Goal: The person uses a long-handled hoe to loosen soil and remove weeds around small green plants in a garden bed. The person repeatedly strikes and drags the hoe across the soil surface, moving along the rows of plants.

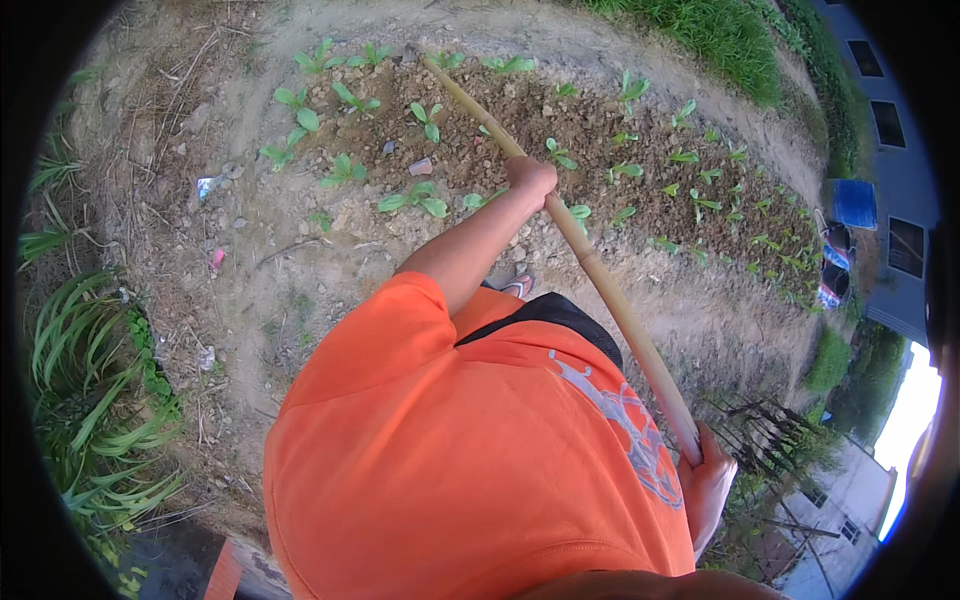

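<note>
My left hand (532, 180) is closed around the middle of a long bamboo pole (592, 262), palm down, over the edge of a planted bed. At the far right of my body, my right hand (706, 465) grips the pole's near end beside my orange shirt. The pole slants away to the top of the view, where a small grey metal head, probably a hoe blade (409, 52), rests at the bed's far edge among leafy green seedlings (371, 55). Soil partly blends with the blade, so its shape is unclear.
Rows of seedlings (630, 170) fill the loose soil bed. Long-leaved plants (82, 337) stand at left and tall grass (720, 45) at the top. A blue container (854, 204) and striped bags (834, 274) sit at far right. My sandalled foot (519, 285) is beside the bed.
</note>
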`<state>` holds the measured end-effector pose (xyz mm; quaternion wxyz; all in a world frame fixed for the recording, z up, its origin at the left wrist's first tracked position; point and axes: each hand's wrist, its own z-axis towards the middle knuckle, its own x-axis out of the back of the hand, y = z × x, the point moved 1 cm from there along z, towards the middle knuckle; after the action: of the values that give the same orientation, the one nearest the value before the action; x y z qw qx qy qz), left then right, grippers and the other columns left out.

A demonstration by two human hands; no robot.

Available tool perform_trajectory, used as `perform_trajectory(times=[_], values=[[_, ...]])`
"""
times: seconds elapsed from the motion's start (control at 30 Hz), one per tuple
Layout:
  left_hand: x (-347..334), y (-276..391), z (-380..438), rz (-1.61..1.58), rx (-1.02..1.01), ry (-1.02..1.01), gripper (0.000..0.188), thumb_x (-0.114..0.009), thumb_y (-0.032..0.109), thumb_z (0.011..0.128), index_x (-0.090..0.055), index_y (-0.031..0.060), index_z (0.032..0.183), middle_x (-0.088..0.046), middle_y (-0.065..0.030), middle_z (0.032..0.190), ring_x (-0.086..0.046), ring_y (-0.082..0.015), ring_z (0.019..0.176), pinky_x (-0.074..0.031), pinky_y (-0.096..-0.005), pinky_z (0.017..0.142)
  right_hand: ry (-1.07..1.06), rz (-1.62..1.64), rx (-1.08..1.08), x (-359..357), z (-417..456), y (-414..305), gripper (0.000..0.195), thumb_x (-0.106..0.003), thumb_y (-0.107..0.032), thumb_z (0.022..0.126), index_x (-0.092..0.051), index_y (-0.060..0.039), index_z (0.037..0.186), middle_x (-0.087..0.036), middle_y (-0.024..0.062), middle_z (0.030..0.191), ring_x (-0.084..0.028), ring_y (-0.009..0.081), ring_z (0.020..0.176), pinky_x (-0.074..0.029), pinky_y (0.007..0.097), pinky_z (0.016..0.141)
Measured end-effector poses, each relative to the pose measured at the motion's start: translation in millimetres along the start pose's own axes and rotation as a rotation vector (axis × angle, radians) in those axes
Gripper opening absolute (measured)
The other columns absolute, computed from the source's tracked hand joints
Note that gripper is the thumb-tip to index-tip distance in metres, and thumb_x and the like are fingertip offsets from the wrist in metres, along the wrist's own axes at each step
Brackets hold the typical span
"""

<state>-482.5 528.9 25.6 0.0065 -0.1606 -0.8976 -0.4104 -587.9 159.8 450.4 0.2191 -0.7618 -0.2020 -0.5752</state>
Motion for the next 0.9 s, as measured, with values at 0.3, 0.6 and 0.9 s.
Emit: perform_trajectory(times=[0.3,0.6,0.9], values=[[70,91,-12,-0.176,-0.029,0.027,0.018,-0.055,0.003,0.083,-0.047,-0.0079,0.095,-0.057,-0.0144,0.070,-0.059,-0.0260,0.051,-0.049,-0.0418,0.043,0.057,0.021,0.167,-34,18,13,0.046,-0.063,0.002,0.071,-0.064,-0.0032,0.117,-0.062,0.0188,0.072,-0.062,0.0375,0.060,-0.047,0.0426,0.053],[139,47,11,-0.252,0.083,0.061,0.021,-0.059,0.001,0.081,-0.049,-0.0093,0.097,-0.059,-0.0171,0.081,-0.061,-0.0272,0.059,-0.049,-0.0420,0.046,-0.014,-0.132,0.399,-19,44,5,0.051,-0.064,-0.001,0.068,-0.065,-0.0063,0.119,-0.057,0.0128,0.065,-0.058,0.0317,0.052,-0.045,0.0421,0.048],[134,26,-9,-0.456,0.202,0.017,0.026,-0.056,0.001,0.085,-0.045,-0.0049,0.107,-0.056,-0.0159,0.085,-0.058,-0.0250,0.058,-0.047,-0.0398,0.048,0.039,-0.289,0.483,16,54,13,0.053,-0.068,0.000,0.069,-0.064,-0.0093,0.121,-0.052,0.0113,0.063,-0.054,0.0305,0.050,-0.041,0.0431,0.046]])
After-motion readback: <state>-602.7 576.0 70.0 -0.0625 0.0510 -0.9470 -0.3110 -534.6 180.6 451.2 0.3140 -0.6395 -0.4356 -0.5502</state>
